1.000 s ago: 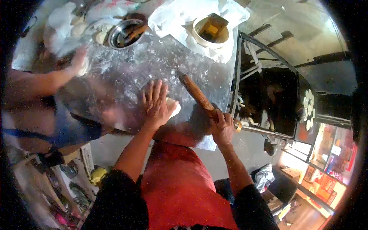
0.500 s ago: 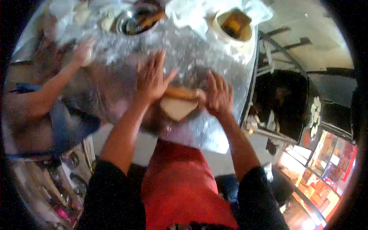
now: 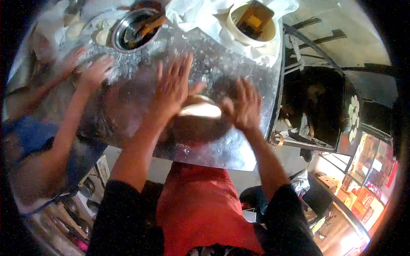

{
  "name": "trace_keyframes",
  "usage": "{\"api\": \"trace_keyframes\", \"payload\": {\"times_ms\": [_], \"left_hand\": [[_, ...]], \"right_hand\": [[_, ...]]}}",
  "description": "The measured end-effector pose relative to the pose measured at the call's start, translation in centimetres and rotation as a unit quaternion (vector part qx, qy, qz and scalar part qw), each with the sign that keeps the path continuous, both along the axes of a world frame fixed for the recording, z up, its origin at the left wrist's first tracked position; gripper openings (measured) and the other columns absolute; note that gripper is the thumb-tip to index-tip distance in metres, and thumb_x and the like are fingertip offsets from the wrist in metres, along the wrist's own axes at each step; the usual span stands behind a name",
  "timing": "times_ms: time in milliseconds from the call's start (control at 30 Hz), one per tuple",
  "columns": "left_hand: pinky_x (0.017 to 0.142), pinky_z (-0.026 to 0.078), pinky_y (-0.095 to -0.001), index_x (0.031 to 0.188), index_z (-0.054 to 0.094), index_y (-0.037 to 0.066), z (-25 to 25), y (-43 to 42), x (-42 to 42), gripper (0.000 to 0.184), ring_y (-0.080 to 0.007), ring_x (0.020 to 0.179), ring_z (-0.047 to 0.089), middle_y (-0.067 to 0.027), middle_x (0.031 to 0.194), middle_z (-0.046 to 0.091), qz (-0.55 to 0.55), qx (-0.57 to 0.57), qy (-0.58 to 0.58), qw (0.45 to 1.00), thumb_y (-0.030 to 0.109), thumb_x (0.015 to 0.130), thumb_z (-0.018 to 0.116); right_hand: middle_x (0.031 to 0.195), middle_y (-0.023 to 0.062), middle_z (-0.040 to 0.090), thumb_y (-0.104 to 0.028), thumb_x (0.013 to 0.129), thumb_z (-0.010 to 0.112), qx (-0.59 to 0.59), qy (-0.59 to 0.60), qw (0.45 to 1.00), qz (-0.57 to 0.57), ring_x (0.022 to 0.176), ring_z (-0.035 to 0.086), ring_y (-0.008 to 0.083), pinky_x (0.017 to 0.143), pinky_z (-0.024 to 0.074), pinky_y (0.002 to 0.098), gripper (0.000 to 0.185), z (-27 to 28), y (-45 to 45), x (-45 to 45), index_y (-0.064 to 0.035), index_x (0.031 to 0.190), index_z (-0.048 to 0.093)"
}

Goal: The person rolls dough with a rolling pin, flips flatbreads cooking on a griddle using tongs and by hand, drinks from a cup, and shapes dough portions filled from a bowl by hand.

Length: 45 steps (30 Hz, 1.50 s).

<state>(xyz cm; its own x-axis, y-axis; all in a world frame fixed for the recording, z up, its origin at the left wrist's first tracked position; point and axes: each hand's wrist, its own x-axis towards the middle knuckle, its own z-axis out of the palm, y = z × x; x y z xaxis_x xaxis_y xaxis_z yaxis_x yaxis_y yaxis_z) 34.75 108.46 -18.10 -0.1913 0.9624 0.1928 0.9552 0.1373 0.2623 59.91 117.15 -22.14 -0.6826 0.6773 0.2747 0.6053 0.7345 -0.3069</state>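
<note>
A flattened piece of dough point(image 3: 200, 111) lies on the floury metal table, between my two hands. My left hand point(image 3: 173, 87) is at its left side, fingers stretched forward and apart. On the other side my right hand point(image 3: 247, 104) is likewise flat and open, somewhat blurred by motion. The wooden rolling pin seen between the palms half a second ago can hardly be made out now; blur and the hands hide it.
At the left, a co-worker's hands point(image 3: 94, 72) rest over the table point(image 3: 128, 106). Dough balls point(image 3: 102, 37) sit beside a metal bowl point(image 3: 136, 32) with a wooden-handled tool. A cream tub point(image 3: 252, 36) stands on plastic sheeting at the back. A dark open frame point(image 3: 314, 111) adjoins the right edge.
Both my hands have shifted slightly and the dough now appears higher and narrower. The rolling pin has blurred from sight. Another hand of the co-worker has come into view.
</note>
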Motion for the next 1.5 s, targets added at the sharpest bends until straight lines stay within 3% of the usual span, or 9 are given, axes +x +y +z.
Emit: {"api": "trace_keyframes", "payload": {"times_ms": [200,400,600,833,933,1067,1267,1333,1500], "left_hand": [[0.115,0.026,-0.056,0.148,0.039,-0.004,-0.4,-13.0,5.6,0.103,-0.0381,0.139,0.043,-0.022,0.148,0.047,-0.013,-0.039,-0.042,0.998,0.078,0.086,0.042],[0.113,0.025,-0.0632,0.153,0.028,0.002,-2.3,3.6,-0.8,0.089,-0.0421,0.139,0.04,-0.0243,0.151,0.041,0.042,-0.016,-0.011,0.999,0.061,0.092,0.054],[0.117,0.018,-0.0577,0.15,0.035,-0.004,1.0,-11.7,7.4,0.105,-0.0385,0.145,0.034,-0.0227,0.157,0.035,-0.004,-0.051,0.019,0.999,0.08,0.088,0.037],[0.115,0.023,-0.0604,0.152,0.034,0.007,-0.8,5.4,1.1,0.075,-0.0386,0.14,0.038,-0.0174,0.15,0.045,0.028,0.039,-0.001,0.999,0.051,0.095,0.057],[0.117,0.019,-0.0611,0.149,0.039,0.007,0.0,1.0,3.4,0.075,-0.04,0.141,0.039,-0.019,0.151,0.044,0.006,0.042,0.033,0.999,0.054,0.094,0.056],[0.115,0.019,-0.0627,0.139,0.05,-0.004,-1.0,-13.7,10.1,0.11,-0.0406,0.139,0.041,-0.0209,0.147,0.048,-0.025,-0.062,0.096,0.993,0.087,0.085,0.017],[0.114,0.025,-0.056,0.142,0.05,0.007,1.2,-4.5,6.8,0.061,-0.0358,0.141,0.037,-0.0163,0.152,0.041,-0.014,-0.067,-0.069,0.995,0.04,0.093,0.064],[0.111,0.032,-0.0523,0.129,0.06,0.006,0.5,-0.8,6.1,0.048,-0.0346,0.131,0.048,-0.0163,0.139,0.054,-0.01,-0.018,-0.092,0.996,0.032,0.09,0.067],[0.087,0.049,-0.0459,0.1,0.068,0.0,2.9,1.5,4.9,0.024,-0.0359,0.097,0.064,-0.0154,0.098,0.066,-0.064,-0.145,-0.203,0.966,0.02,0.086,0.069]], "right_hand": [[0.157,0.0167,0.036,-0.06,0.095,0.047,-0.147,-0.088,0.984,-0.039,0.144,0.036,0.0353,0.115,0.0267,0.0553,0.079,1.3,-12.7,5.7,-0.0103,0.155,0.033],[0.149,0.0176,0.045,-0.051,0.093,0.059,-0.054,-0.017,0.996,-0.071,0.141,0.038,0.0369,0.115,0.0244,0.056,0.074,3.0,4.8,-3.7,-0.0093,0.15,0.039],[0.154,0.0196,0.04,-0.072,0.09,0.045,-0.085,-0.138,0.986,-0.05,0.143,0.038,0.0347,0.113,0.0271,0.0539,0.094,3.3,-12.5,5.4,-0.0029,0.153,0.033],[0.151,0.0181,0.043,-0.056,0.091,0.06,-0.023,-0.009,0.997,-0.074,0.139,0.04,0.0376,0.115,0.0252,0.0574,0.077,1.1,6.0,-2.3,-0.0131,0.152,0.038],[0.15,0.018,0.044,-0.06,0.091,0.056,-0.065,-0.092,0.991,-0.067,0.139,0.04,0.0364,0.115,0.0246,0.0566,0.077,2.6,1.0,-0.5,-0.0123,0.15,0.04],[0.143,0.0119,0.05,-0.036,0.091,0.055,-0.1,-0.106,0.989,0.006,0.133,0.046,0.03,0.113,0.0264,0.0559,0.064,2.4,-10.5,6.7,-0.0132,0.15,0.041],[0.132,0.0112,0.057,-0.023,0.084,0.057,-0.109,-0.103,0.984,0.098,0.118,0.055,0.0308,0.098,0.042,0.0462,0.054,5.3,-8.2,7.9,-0.0112,0.137,0.053],[0.133,0.0103,0.057,-0.024,0.084,0.056,-0.074,-0.045,0.975,0.204,0.119,0.054,0.0312,0.098,0.0441,0.0461,0.053,6.7,-8.7,10.2,-0.0123,0.136,0.054],[0.126,0.0077,0.059,-0.023,0.083,0.07,-0.172,-0.051,0.98,0.081,0.113,0.058,0.0314,0.093,0.0496,0.0456,0.042,5.5,-11.3,13.6,-0.0164,0.124,0.063]]}}
